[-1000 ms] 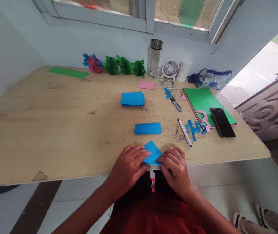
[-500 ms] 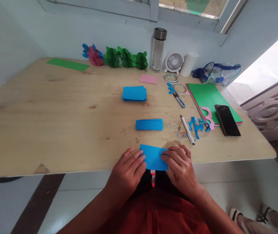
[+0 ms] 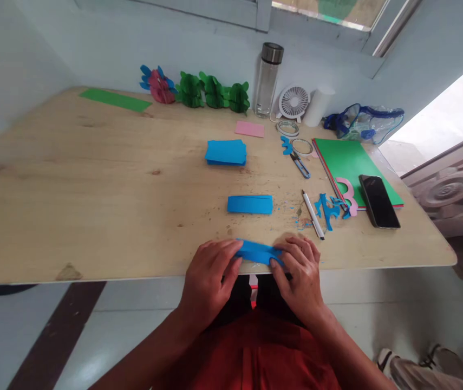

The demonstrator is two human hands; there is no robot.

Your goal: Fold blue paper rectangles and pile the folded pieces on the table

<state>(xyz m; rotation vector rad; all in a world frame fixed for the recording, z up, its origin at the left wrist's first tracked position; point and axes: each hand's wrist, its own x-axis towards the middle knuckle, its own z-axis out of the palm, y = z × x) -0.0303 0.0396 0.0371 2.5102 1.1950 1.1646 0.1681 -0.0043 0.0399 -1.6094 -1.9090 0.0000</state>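
Note:
At the table's front edge, a sheet of blue paper [image 3: 258, 252] is bent over lengthwise between my two hands. My left hand [image 3: 214, 271] pinches its left end, thumb below and fingers above. On the right end, my right hand [image 3: 297, 271] grips the sheet the same way, its fingertips partly covering the paper. Just beyond lies a narrow folded blue strip [image 3: 249, 205]. Farther back rests a stack of blue paper pieces [image 3: 226, 153].
Right of my hands lie a white marker [image 3: 313, 215], blue paper scraps [image 3: 330, 211], thread snips [image 3: 300, 165] and a phone [image 3: 379, 201] on coloured sheets [image 3: 337, 154]. Along the wall stand green paper figures [image 3: 214, 92], a glass bottle [image 3: 267, 81] and a small fan [image 3: 294, 102].
The blue sheet was flat and is now bent lengthwise into a narrower shape. Both my thumbs have come up against its near edge.

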